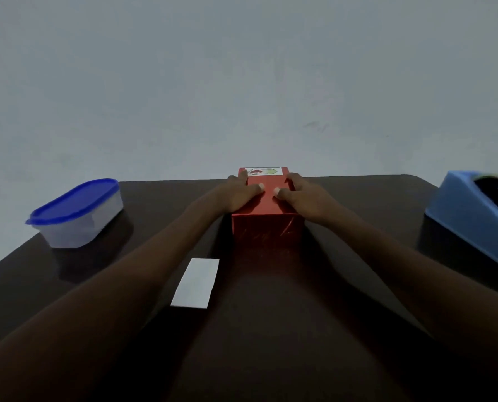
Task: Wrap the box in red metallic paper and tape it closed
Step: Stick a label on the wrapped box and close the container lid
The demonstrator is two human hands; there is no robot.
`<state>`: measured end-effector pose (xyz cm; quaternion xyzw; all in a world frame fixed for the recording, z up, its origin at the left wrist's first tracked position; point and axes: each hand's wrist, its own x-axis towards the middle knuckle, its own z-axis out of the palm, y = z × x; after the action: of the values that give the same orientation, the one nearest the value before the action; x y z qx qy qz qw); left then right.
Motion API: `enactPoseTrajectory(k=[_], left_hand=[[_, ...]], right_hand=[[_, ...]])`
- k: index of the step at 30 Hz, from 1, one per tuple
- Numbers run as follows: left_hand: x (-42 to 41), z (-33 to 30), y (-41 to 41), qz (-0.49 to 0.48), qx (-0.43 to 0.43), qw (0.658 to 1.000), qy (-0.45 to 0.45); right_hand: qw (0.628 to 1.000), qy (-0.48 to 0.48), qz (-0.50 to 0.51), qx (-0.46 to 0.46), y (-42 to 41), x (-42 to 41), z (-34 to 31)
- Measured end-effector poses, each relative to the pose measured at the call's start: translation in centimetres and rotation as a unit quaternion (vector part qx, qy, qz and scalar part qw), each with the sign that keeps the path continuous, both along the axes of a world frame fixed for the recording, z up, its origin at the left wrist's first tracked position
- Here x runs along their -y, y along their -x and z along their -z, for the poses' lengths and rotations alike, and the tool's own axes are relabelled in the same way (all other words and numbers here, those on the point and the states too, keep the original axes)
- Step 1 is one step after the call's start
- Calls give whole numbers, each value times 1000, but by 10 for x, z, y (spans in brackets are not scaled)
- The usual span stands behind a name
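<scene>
Box: the box (266,211) is standing at the middle of the frame, near the far edge of the table (343,285), already covered in red paper on its top and near side; a white printed strip is showing at its far end.
Left hand: the left hand (237,192) is lying flat on the left part of the box top, fingers straight, thumb pointing inward.
Right hand: the right hand (302,194) is lying on the right part of the top, fingers reaching over the right edge.
Thumbs: they are lying near each other at the top's middle, not touching.
Tub: a blue-lidded tub (76,213) is sitting at the left.
Dispenser: a blue tape dispenser (473,216) is sitting at the right edge.
Slip: a white slip (196,282) is lying in front of the box, left of centre.
</scene>
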<state>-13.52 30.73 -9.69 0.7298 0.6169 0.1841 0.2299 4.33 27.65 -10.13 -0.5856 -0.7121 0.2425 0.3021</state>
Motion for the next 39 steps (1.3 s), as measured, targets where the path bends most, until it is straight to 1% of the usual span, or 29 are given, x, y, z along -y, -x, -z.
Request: enactPoseTrajectory(k=[4, 7, 9, 11, 13, 15, 16, 18, 20, 22, 24, 26, 27, 29, 31, 33, 35, 37, 39], left_hand=[[-43, 4, -1, 0, -7, 1000, -13], [-68, 10, 0, 11, 13, 1000, -8], [-74, 15, 6, 33, 42, 999, 5], [-77, 14, 12, 44, 97, 994, 26], [-76, 14, 20, 34, 157, 986, 46], [-72, 8, 30, 12, 189, 980, 67], [-66, 4, 34, 8, 187, 980, 65], [-50, -7, 45, 13, 152, 987, 41], [-31, -15, 56, 21, 78, 997, 13], [-12, -20, 67, 32, 6, 999, 33], [11, -22, 76, 40, -19, 996, 80], [38, -24, 85, 49, -31, 991, 123], [49, -23, 87, 61, -49, 988, 131], [72, -19, 93, 84, -103, 982, 135], [91, -8, 97, 95, -126, 980, 120], [110, 3, 102, 90, -107, 986, 94], [125, 10, 102, 39, -75, 994, 69], [133, 13, 99, -5, -52, 998, 47], [136, 11, 97, -28, -52, 998, 33]], right_hand=[[1000, 7, 0, -14, 0, -37, 3], [1000, -1, 6, -13, -3, -54, 7], [1000, 1, -2, 2, -3, -57, 8], [1000, 24, -14, -1, -6, -59, 4], [999, 30, -27, -9, -9, -56, -4], [1000, 3, -12, 11, -11, -55, -16], [999, -24, 1, 23, -11, -52, -21], [996, -71, 14, 58, -4, -48, -33], [989, -110, 8, 100, 7, -40, -43], [983, -138, -12, 122, 19, -31, -52], [979, -147, -33, 136, 32, -19, -57], [977, -133, -71, 148, 47, -2, -59], [977, -116, -94, 154, 54, 7, -57], [976, -64, -137, 159, 69, 28, -50], [973, -13, -154, 169, 80, 48, -34], [968, 47, -170, 181, 91, 68, -18], [967, 99, -168, 167, 96, 80, -3], [973, 109, -142, 145, 102, 85, 5], [980, 95, -117, 125, 109, 86, 8]])
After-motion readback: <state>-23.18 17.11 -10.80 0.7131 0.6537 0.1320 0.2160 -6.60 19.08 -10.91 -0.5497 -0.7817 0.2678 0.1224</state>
